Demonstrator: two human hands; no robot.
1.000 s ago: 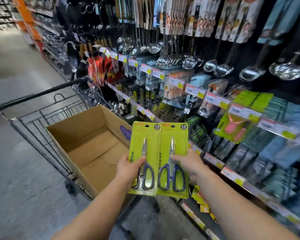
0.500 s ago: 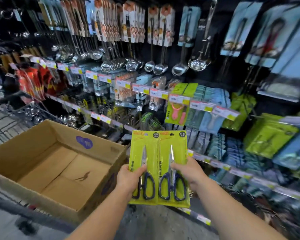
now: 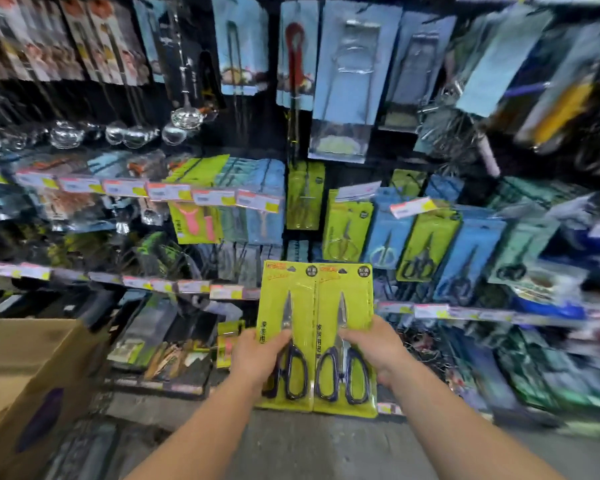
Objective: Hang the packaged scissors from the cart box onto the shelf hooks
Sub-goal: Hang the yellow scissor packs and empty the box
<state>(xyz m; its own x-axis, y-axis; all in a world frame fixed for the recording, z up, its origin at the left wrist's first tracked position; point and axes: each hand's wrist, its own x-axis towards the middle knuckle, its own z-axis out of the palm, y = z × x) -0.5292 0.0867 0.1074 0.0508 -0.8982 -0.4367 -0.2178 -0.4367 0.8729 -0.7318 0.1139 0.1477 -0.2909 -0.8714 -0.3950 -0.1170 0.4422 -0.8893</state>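
With the view now turned from the box (image 3: 32, 368) to the shelf (image 3: 430, 311), the left hand (image 3: 260, 355) and right hand (image 3: 374, 348) each pinch one scissors pack (image 3: 286, 306), side by side, below matching hung packs (image 3: 347, 226), ready for hanging.

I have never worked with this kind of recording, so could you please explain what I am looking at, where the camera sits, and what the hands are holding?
There is no machine here: a person works with bare hands, and the single camera sits on their head, looking forward and down. The left hand grips the left scissors pack and the right hand grips the right scissors pack, side by side and upright, thumbs on the front. Both are yellow-green cards with dark-handled scissors. Ahead is a store shelf wall hung with packaged kitchen tools, including similar green scissors cards. At lower left is a corner of the cardboard box.
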